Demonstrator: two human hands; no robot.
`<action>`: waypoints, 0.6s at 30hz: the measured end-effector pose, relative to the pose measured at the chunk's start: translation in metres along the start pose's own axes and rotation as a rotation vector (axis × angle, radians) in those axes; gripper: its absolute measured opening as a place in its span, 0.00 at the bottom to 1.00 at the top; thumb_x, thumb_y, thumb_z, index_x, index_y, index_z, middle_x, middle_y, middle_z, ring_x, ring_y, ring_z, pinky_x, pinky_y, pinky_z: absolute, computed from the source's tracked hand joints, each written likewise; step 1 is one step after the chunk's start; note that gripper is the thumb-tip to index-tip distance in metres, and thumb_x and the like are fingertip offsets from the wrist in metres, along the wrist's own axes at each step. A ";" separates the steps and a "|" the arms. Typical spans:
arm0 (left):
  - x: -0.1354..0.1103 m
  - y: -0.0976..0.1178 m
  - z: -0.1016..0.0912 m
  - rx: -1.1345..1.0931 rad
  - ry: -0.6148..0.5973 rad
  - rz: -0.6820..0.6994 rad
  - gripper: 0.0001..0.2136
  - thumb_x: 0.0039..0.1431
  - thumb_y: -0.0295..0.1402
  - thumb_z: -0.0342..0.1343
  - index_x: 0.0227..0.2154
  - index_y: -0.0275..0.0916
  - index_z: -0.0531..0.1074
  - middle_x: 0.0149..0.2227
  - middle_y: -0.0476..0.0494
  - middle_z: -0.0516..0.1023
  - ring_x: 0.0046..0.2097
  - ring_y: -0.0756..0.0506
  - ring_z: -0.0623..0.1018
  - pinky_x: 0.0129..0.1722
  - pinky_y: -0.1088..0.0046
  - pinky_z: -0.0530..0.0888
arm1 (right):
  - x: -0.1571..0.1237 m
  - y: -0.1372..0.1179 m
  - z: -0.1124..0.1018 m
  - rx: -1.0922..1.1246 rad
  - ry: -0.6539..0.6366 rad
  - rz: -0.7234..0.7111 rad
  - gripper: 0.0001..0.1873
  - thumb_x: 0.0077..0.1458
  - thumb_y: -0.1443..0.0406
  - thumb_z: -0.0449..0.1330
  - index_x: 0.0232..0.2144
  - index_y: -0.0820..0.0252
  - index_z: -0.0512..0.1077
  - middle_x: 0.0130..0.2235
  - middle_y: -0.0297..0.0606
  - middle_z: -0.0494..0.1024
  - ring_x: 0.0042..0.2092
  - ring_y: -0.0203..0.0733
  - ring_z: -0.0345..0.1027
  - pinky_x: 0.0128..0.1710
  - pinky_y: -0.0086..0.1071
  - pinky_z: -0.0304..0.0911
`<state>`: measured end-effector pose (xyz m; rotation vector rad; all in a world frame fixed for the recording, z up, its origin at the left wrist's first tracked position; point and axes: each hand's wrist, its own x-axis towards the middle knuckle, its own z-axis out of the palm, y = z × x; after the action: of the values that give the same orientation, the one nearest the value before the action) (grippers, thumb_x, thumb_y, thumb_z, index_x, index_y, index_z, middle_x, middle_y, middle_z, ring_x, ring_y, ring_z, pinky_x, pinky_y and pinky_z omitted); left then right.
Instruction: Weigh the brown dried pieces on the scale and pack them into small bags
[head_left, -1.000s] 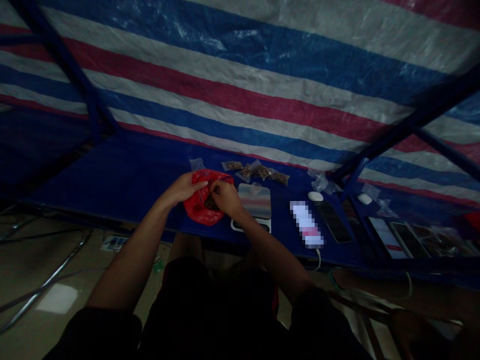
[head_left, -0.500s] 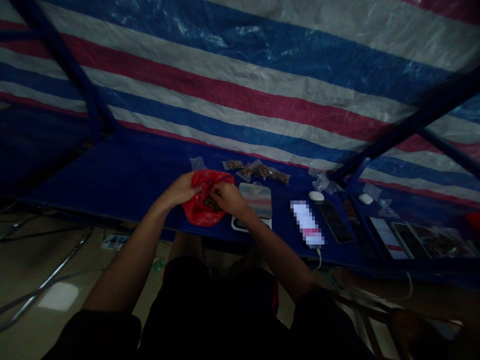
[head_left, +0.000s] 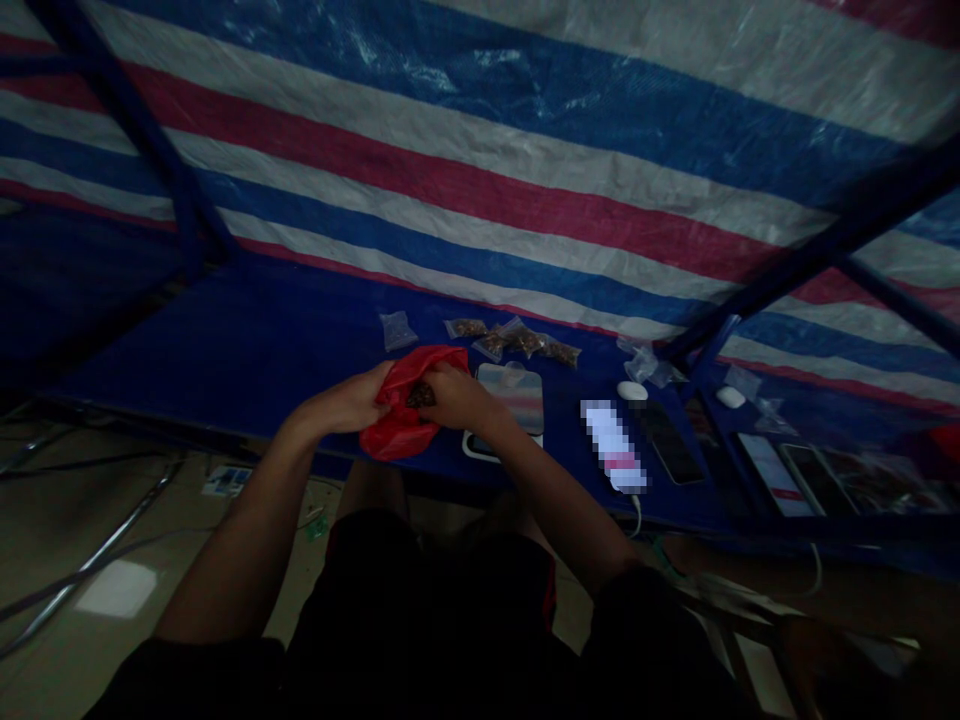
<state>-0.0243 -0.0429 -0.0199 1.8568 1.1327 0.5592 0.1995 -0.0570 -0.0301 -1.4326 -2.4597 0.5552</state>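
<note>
A red plastic bag [head_left: 397,430] is gathered between my hands on the blue tabletop, with a clump of brown dried material [head_left: 421,396] showing at its mouth. My left hand [head_left: 346,398] grips the bag's left side. My right hand [head_left: 456,395] pinches its right edge next to the brown clump. Just beyond the bag lie several small clear packets of brown material [head_left: 521,342] and an empty-looking clear packet [head_left: 397,330]. A flat kitchen scale [head_left: 511,398] stands right of my right hand, partly hidden by it.
White objects, a dark phone [head_left: 667,442] and a pixelated oblong item [head_left: 613,445] with a white cable lie right of the scale. Further right are more phones and clutter. A striped tarp [head_left: 480,170] forms the backdrop; blue metal struts cross it. Floor lies below the table's front edge.
My left hand has moved a little to the left, stretching the bag wider, and the bag's lower part has shifted left. The brown clump shows more at the mouth.
</note>
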 end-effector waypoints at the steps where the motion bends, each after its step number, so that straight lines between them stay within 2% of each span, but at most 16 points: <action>1: 0.001 0.002 0.000 -0.021 -0.022 0.006 0.28 0.44 0.32 0.61 0.53 0.40 0.77 0.54 0.37 0.84 0.56 0.35 0.82 0.59 0.60 0.77 | 0.001 0.000 0.001 0.010 0.000 -0.001 0.21 0.58 0.66 0.71 0.54 0.61 0.78 0.57 0.51 0.79 0.55 0.52 0.75 0.56 0.40 0.68; 3: 0.004 0.006 -0.001 -0.071 -0.044 -0.016 0.27 0.46 0.33 0.61 0.53 0.39 0.77 0.54 0.38 0.84 0.55 0.35 0.82 0.58 0.61 0.77 | 0.002 0.000 0.001 0.024 -0.003 -0.007 0.19 0.57 0.69 0.70 0.51 0.60 0.80 0.55 0.50 0.80 0.53 0.51 0.76 0.55 0.38 0.68; 7: 0.014 0.003 0.001 -0.123 0.039 -0.153 0.22 0.50 0.44 0.66 0.47 0.39 0.81 0.45 0.40 0.87 0.46 0.36 0.84 0.45 0.63 0.80 | 0.002 0.002 0.002 0.035 -0.004 -0.017 0.14 0.59 0.73 0.66 0.48 0.61 0.81 0.52 0.49 0.81 0.51 0.49 0.77 0.53 0.37 0.68; 10: 0.026 -0.006 0.008 -0.214 0.095 -0.198 0.24 0.48 0.50 0.68 0.43 0.38 0.82 0.42 0.40 0.87 0.42 0.37 0.84 0.40 0.64 0.79 | 0.001 0.004 0.001 0.020 -0.003 -0.023 0.14 0.60 0.74 0.63 0.47 0.61 0.82 0.50 0.49 0.82 0.51 0.48 0.77 0.52 0.36 0.68; 14: 0.037 -0.014 0.015 -0.265 0.124 -0.238 0.22 0.45 0.48 0.70 0.38 0.37 0.79 0.36 0.40 0.85 0.36 0.41 0.82 0.35 0.67 0.76 | 0.000 0.004 0.000 0.029 0.000 -0.042 0.15 0.59 0.75 0.62 0.46 0.61 0.83 0.50 0.48 0.84 0.52 0.48 0.77 0.53 0.35 0.68; 18: 0.035 -0.013 0.016 -0.322 0.142 -0.226 0.20 0.44 0.43 0.71 0.37 0.38 0.75 0.34 0.44 0.83 0.34 0.44 0.80 0.34 0.69 0.75 | -0.002 0.004 -0.003 0.040 -0.010 -0.021 0.16 0.59 0.75 0.62 0.48 0.63 0.83 0.50 0.49 0.84 0.52 0.47 0.78 0.54 0.34 0.67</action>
<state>-0.0023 -0.0166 -0.0412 1.4122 1.2451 0.7057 0.2048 -0.0565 -0.0294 -1.3903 -2.4542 0.6045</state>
